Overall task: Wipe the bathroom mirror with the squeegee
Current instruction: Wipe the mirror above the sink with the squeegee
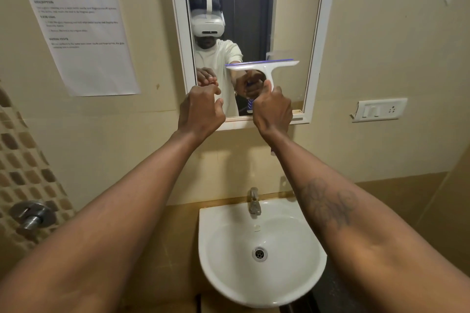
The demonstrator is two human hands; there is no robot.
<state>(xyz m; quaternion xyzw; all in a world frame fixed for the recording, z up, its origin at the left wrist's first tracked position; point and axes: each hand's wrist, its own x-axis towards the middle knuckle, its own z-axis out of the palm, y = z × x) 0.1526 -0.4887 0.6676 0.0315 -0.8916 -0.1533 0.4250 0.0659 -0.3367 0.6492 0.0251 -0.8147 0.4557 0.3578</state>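
From the head camera we look down our two bare arms toward the mirror (292, 20), which hangs on the wall at twelve o'clock above the sink (262, 262). Our right hand (273, 112) is closed in a fist around the handle of the squeegee (262, 66), thumb up along the stem. We judge this grip is chosen so that the wrist can press the blade flat to the glass and draw it along.

The squeegee sits in the lower right part of the mirror, about level with the reflected hands. Its blade runs crosswise, from nine to three o'clock, with a slight upward tilt at the three o'clock end; its handle points down toward six o'clock into our fist. The blue rubber edge faces the glass and appears to touch it, though we cannot be sure of contact.

Our left hand (201, 109) holds nothing; its fingers are loosely curled, half open, in front of the mirror's lower left corner at about eleven o'clock from the right hand, apart from the squeegee. It seems kept free, perhaps for balance.
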